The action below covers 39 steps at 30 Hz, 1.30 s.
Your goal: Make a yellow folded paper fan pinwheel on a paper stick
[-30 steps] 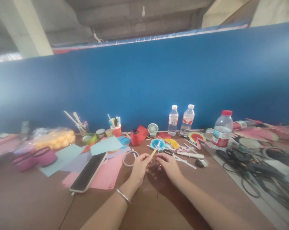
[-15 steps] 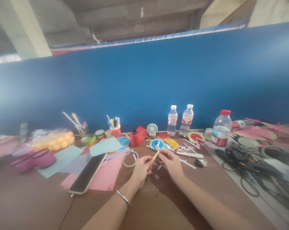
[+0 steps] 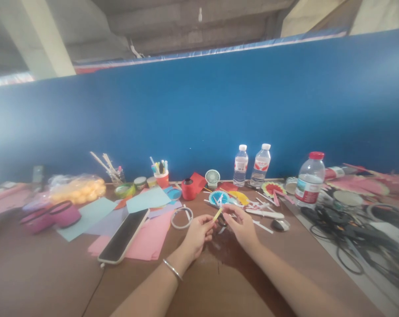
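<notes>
My left hand (image 3: 198,234) pinches the lower end of a small yellow paper strip (image 3: 217,214), held up over the brown table (image 3: 54,281). My right hand (image 3: 243,226) is just to its right, fingers curled with the fingertips near the strip's tip; I cannot make out whether they hold anything. A silver bracelet (image 3: 172,269) is on my left wrist. Just beyond the hands lie a blue paper fan (image 3: 218,197), a yellow paper fan (image 3: 239,197) and several white paper strips (image 3: 261,226).
A phone (image 3: 123,236) lies on pink paper (image 3: 149,240) at left, beside a white ring (image 3: 181,217). Water bottles (image 3: 241,165) (image 3: 310,179), a red cup of pens (image 3: 161,176), a small white fan (image 3: 212,178) and black cables (image 3: 348,233) stand along the blue wall.
Both hands have lifted slightly and drifted right with the yellow strip still in the left. The right hand's fingers have come closer to the strip's tip.
</notes>
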Available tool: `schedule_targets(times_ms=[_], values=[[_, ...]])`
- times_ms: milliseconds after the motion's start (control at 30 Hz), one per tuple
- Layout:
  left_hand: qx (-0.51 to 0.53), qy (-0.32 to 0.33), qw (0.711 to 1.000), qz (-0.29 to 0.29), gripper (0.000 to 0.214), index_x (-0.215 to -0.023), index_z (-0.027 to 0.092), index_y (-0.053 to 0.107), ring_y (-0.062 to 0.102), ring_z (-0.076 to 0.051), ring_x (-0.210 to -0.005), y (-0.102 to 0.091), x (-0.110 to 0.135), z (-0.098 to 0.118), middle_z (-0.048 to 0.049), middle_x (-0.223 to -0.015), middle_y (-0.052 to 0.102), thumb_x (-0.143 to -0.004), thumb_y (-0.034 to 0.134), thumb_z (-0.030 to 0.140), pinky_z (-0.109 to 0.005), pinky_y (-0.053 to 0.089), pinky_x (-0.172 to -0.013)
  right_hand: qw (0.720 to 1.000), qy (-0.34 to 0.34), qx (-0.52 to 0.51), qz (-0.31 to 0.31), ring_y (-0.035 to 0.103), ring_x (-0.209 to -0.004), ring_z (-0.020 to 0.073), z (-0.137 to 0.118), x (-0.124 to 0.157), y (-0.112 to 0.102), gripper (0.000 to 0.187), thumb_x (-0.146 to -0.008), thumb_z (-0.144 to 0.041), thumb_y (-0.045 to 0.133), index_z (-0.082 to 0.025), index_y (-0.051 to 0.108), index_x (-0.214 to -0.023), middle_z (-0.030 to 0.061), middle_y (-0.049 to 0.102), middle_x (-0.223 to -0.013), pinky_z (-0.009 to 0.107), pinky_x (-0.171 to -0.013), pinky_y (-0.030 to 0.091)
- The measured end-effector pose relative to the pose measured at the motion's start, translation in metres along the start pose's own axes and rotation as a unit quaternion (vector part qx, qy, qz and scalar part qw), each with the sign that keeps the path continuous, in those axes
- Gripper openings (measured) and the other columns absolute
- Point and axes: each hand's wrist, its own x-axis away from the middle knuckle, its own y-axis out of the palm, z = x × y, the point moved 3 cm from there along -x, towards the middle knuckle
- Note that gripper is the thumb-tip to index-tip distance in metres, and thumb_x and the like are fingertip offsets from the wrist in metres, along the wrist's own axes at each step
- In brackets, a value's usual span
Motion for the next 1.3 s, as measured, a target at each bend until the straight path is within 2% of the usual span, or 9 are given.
schedule_targets(times_ms=[233, 367, 500, 633, 767, 900, 1000, 1167, 1300], values=[[0.019, 0.001, 1.0, -0.002, 0.023, -0.078, 0.011, 0.058, 0.023, -0.001, -0.042, 0.002, 0.003, 0.005, 0.0026, -0.059, 0.045, -0.064, 0.062, 0.029, -0.017, 0.01, -0.039, 0.968, -0.151, 0.192, -0.049, 0.055, -0.085, 0.0196, -0.011, 0.003, -0.002, 0.028, -0.076, -0.023, 0.046, -0.022, 0.055, -0.102, 0.0072, 0.059, -0.093, 0.031, -0.067, 0.048], [0.055, 0.0, 0.998, -0.014, 0.034, -0.094, 0.012, 0.06, 0.023, -0.001, -0.043, 0.005, 0.006, 0.012, 0.0009, -0.063, 0.046, -0.063, 0.063, 0.026, -0.017, 0.011, -0.039, 0.903, -0.259, 0.337, -0.061, 0.052, -0.092, 0.0224, -0.019, 0.001, -0.005, 0.031, -0.077, -0.023, 0.045, -0.022, 0.053, -0.107, 0.0084, 0.058, -0.098, 0.037, -0.079, 0.043], [0.112, -0.013, 0.993, -0.02, 0.029, -0.088, 0.01, 0.062, 0.024, 0.0, -0.044, 0.003, 0.006, 0.014, -0.0005, -0.066, 0.046, -0.062, 0.065, 0.022, -0.015, 0.013, -0.039, 0.836, -0.313, 0.437, -0.108, 0.051, -0.091, 0.0234, -0.021, -0.002, -0.006, 0.027, -0.079, -0.023, 0.045, -0.02, 0.056, -0.102, 0.0097, 0.057, -0.098, 0.037, -0.078, 0.042], [0.137, -0.037, 0.989, -0.051, 0.022, -0.083, 0.009, 0.063, 0.026, 0.001, -0.045, 0.0, 0.006, 0.015, -0.0014, -0.068, 0.046, -0.063, 0.064, 0.018, -0.012, 0.015, -0.038, 0.807, -0.348, 0.46, -0.127, 0.049, -0.096, 0.0244, -0.024, -0.002, -0.008, 0.024, -0.079, -0.022, 0.045, -0.02, 0.058, -0.099, 0.01, 0.056, -0.102, 0.039, -0.082, 0.039], [0.103, -0.061, 0.992, -0.05, 0.022, -0.084, 0.009, 0.063, 0.025, 0.001, -0.043, -0.003, 0.006, 0.014, -0.0016, -0.065, 0.047, -0.063, 0.063, 0.016, -0.013, 0.014, -0.037, 0.851, -0.334, 0.396, -0.09, 0.046, -0.102, 0.0261, -0.027, -0.001, -0.012, 0.021, -0.076, -0.027, 0.05, -0.023, 0.061, -0.094, 0.0098, 0.052, -0.109, 0.042, -0.084, 0.038], [0.061, -0.062, 0.995, -0.042, 0.026, -0.086, 0.01, 0.063, 0.024, 0.0, -0.042, -0.002, 0.006, 0.012, -0.0012, -0.062, 0.049, -0.061, 0.063, 0.017, -0.015, 0.013, -0.038, 0.95, -0.211, 0.231, -0.019, 0.046, -0.103, 0.0242, -0.02, -0.001, -0.019, 0.018, -0.076, -0.028, 0.049, -0.024, 0.065, -0.086, 0.0078, 0.051, -0.109, 0.041, -0.084, 0.039], [0.032, -0.046, 0.997, -0.046, 0.028, -0.087, 0.011, 0.063, 0.027, 0.0, -0.042, 0.0, 0.007, 0.013, -0.0017, -0.062, 0.051, -0.062, 0.064, 0.021, -0.016, 0.013, -0.039, 0.991, -0.119, 0.061, 0.005, 0.048, -0.098, 0.0234, -0.009, -0.003, -0.017, 0.02, -0.078, -0.029, 0.047, -0.022, 0.066, -0.079, 0.0075, 0.053, -0.105, 0.04, -0.083, 0.039], [0.035, -0.029, 0.998, -0.043, 0.027, -0.085, 0.011, 0.062, 0.031, -0.001, -0.043, 0.003, 0.008, 0.015, -0.0021, -0.061, 0.052, -0.061, 0.065, 0.023, -0.016, 0.013, -0.04, 0.982, 0.052, -0.176, 0.033, 0.056, -0.072, 0.0183, 0.01, -0.007, -0.007, 0.031, -0.075, -0.033, 0.049, -0.02, 0.056, -0.102, 0.0059, 0.06, -0.082, 0.033, -0.062, 0.046], [0.078, -0.029, 0.995, -0.061, 0.021, -0.081, 0.011, 0.06, 0.029, 0.0, -0.042, 0.004, 0.008, 0.014, -0.0009, -0.061, 0.05, -0.063, 0.063, 0.021, -0.014, 0.013, -0.039, 0.971, 0.134, -0.186, -0.069, 0.056, -0.067, 0.0158, 0.011, -0.003, 0.007, 0.028, -0.066, -0.031, 0.062, -0.018, 0.062, -0.09, 0.0037, 0.061, -0.076, 0.031, -0.065, 0.045]])
